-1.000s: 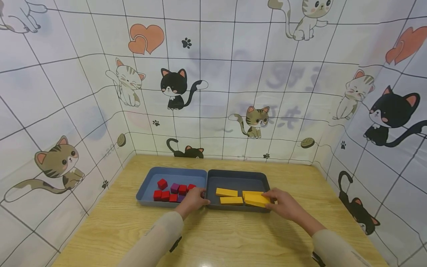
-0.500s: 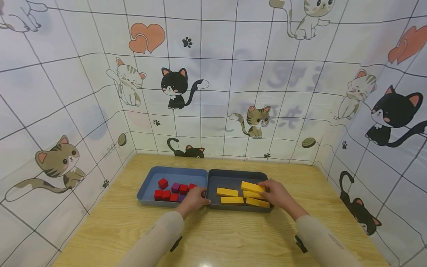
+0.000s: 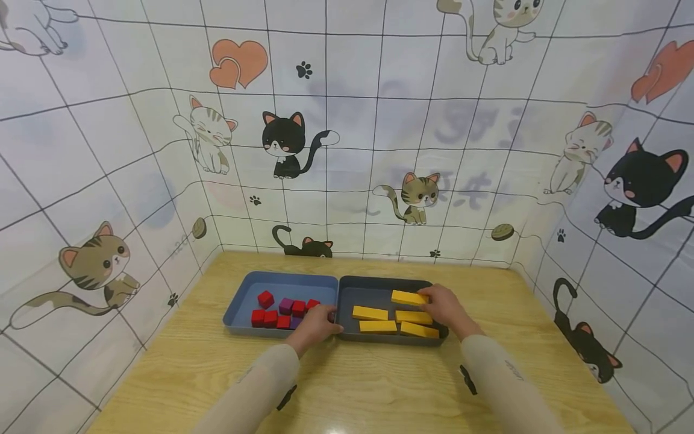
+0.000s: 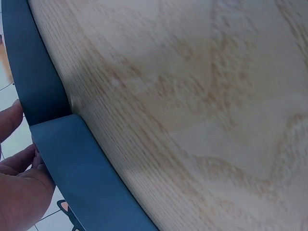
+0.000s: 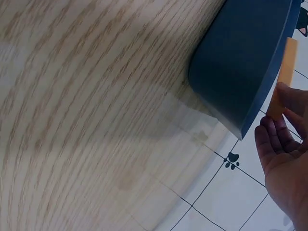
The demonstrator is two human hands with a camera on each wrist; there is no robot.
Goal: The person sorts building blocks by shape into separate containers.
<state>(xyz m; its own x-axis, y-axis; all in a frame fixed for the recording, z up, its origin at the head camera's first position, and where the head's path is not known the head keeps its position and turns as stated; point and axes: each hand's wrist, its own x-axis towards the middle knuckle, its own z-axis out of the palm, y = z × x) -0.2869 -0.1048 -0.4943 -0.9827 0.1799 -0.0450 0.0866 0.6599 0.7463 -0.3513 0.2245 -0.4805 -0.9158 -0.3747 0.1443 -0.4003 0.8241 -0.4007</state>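
Presently the right hand [image 3: 446,306] pinches a yellow block [image 3: 408,297] at its end, over the far part of the dark tray [image 3: 379,287]; four more yellow blocks lie in that tray; the left hand [image 3: 315,325], fingers curled, grips the near rim of the blue tray [image 3: 282,280] holding red cubes [image 3: 271,316] on the desk [image 3: 347,386].

I find no legible text. Faint grey mirrored characters show through the far wall sheet [image 3: 461,126], but I cannot read them. Trays, blocks and table carry no labels.
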